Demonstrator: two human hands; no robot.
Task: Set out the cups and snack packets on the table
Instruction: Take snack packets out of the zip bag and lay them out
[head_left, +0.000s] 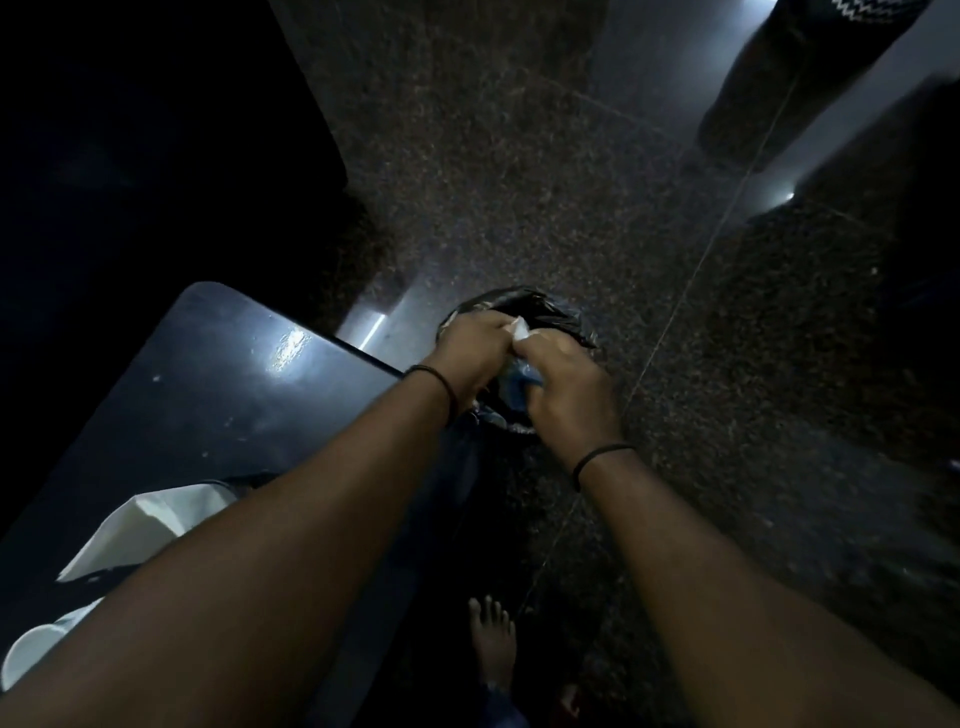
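Both my hands reach down over a bin lined with a black plastic bag (556, 317) on the floor, just past the table's corner. My left hand (470, 351) and my right hand (566, 379) are curled together round a crumpled white and blue packet (519, 376), whose white tip (519, 328) pokes out between them. A white paper cup (150, 525) lies on its side on the dark table (223, 395), partly hidden by my left forearm. Another white cup (31, 652) shows at the lower left edge.
The dark speckled stone floor (519, 182) spreads around the bin. My bare foot (491, 639) stands below it. Another person's dark trouser leg (779, 78) is at the top right. A black surface (156, 130) fills the upper left.
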